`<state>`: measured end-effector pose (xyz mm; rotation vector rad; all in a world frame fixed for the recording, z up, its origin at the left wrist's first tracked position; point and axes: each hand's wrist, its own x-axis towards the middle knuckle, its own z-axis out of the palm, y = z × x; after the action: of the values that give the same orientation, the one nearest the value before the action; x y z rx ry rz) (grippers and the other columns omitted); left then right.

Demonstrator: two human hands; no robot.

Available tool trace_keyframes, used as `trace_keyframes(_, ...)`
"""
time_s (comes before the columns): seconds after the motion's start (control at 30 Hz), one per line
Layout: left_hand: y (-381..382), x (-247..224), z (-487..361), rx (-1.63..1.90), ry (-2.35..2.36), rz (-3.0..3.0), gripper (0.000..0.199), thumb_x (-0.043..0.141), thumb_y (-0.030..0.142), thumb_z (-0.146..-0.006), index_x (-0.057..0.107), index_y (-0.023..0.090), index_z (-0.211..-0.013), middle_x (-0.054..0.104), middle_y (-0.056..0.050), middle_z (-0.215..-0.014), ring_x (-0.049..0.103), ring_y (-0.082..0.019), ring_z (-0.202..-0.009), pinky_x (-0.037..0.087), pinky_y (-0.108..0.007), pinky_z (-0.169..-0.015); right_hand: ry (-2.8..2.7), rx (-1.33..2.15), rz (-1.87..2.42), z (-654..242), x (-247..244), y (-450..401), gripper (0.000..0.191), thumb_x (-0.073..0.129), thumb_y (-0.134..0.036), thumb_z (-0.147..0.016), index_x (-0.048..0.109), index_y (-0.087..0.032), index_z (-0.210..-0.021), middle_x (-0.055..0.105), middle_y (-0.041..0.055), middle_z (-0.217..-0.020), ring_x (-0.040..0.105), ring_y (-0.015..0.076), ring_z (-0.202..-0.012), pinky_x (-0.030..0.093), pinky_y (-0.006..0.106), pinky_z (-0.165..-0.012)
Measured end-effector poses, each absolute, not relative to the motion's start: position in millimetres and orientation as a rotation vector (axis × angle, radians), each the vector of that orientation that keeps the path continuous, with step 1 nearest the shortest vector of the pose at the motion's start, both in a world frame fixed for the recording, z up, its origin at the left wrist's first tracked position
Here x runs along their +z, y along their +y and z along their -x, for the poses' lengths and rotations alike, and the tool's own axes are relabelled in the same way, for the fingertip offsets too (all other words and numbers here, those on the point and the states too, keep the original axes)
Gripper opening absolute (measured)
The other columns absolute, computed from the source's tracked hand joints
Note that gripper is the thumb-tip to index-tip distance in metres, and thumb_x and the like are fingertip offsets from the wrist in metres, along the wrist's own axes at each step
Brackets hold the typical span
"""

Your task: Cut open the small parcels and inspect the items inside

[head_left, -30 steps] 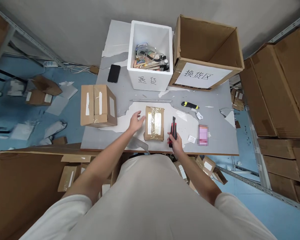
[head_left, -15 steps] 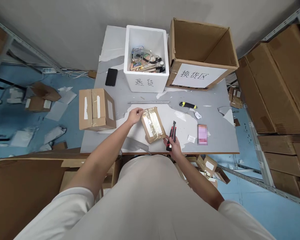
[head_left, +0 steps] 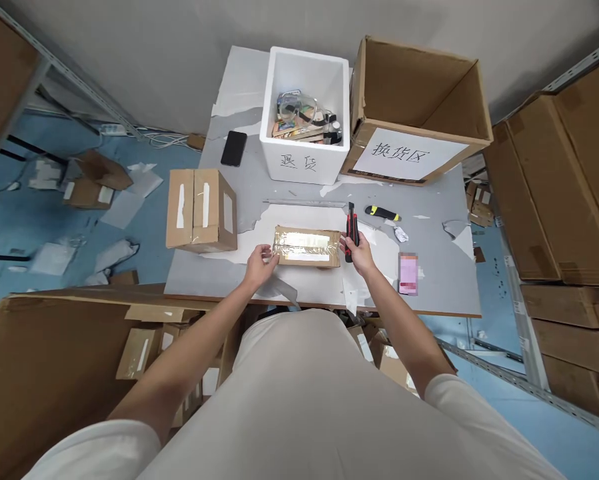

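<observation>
A small taped cardboard box (head_left: pixel 308 247) lies lengthwise across the table in front of me, with clear tape and white labels on top. My left hand (head_left: pixel 260 265) has its bent fingers against the box's left end. At the right end, my right hand (head_left: pixel 359 252) is closed on a red and black box cutter (head_left: pixel 350 230), which points away from me, and its fingertips reach the box. Whether the cutter's blade is out is too small to tell. A black and yellow cutter (head_left: pixel 383 213) lies farther right.
A taped carton (head_left: pixel 206 210) stands at the left, near a black phone (head_left: pixel 234 148). Behind are a white foam box (head_left: pixel 305 157) of mixed items and a large open carton (head_left: pixel 424 157). A pink-screened phone (head_left: pixel 408 274) lies at the front right.
The small box has been turned from a slant to lie crosswise. My right hand has moved away from me with the cutter. My left hand has come down to the box's left end.
</observation>
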<state>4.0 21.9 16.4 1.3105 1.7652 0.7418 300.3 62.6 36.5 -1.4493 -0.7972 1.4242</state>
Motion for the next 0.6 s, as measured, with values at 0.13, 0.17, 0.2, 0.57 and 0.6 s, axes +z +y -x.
trace_keyframes(0.13,42,34,-13,0.601,1.708,-1.883,0.068,0.055,0.032,-0.074,0.038,0.011,-0.136,0.038,-0.021,-0.143,0.034,-0.031,-0.136,0.034,-0.045,-0.108,-0.996,1.267,1.622,-313,43,30,0.051,0.059,-0.053,-0.077,0.048,-0.019,-0.114,0.062,0.0076,-0.107,0.066,0.0135,-0.077,0.055,0.033,-0.076)
trace_keyframes(0.17,47,38,-17,0.513,1.642,-2.019,0.073,0.056,0.034,-0.073,0.035,0.01,-0.139,0.032,-0.021,-0.148,0.026,-0.032,-0.141,0.027,-0.047,-0.112,-1.071,1.24,1.681,-317,46,20,0.052,0.056,-0.053,-0.079,0.048,-0.018,-0.117,0.063,0.006,-0.098,0.064,0.0127,-0.069,0.056,0.033,-0.072)
trace_keyframes(0.2,53,42,-22,0.413,1.572,-2.136,0.079,0.058,0.037,-0.072,0.033,0.011,-0.141,0.026,-0.02,-0.152,0.02,-0.034,-0.143,0.021,-0.05,-0.114,-1.15,1.229,1.733,-321,49,10,0.054,0.054,-0.051,-0.081,0.047,-0.017,-0.122,0.063,0.0043,-0.091,0.062,0.0119,-0.061,0.056,0.033,-0.067)
trace_keyframes(0.57,71,44,-56,-0.085,1.489,-2.422,0.127,0.066,0.076,-0.053,0.015,0.012,-0.151,0.018,-0.021,-0.155,0.009,-0.042,-0.143,-0.002,-0.061,-0.112,-1.24,1.452,1.872,-323,71,-19,0.069,0.044,-0.033,-0.088,0.018,-0.03,-0.151,0.063,0.0047,-0.101,0.055,0.0079,-0.052,0.057,0.028,-0.052)
trace_keyframes(0.6,70,43,-56,-0.074,1.492,-2.425,0.127,0.066,0.076,-0.053,0.016,0.012,-0.151,0.02,-0.021,-0.155,0.01,-0.041,-0.143,-0.002,-0.06,-0.112,-1.219,1.473,1.864,-322,71,-18,0.069,0.044,-0.034,-0.088,0.018,-0.03,-0.151,0.063,0.0048,-0.101,0.054,0.0077,-0.051,0.057,0.027,-0.05)
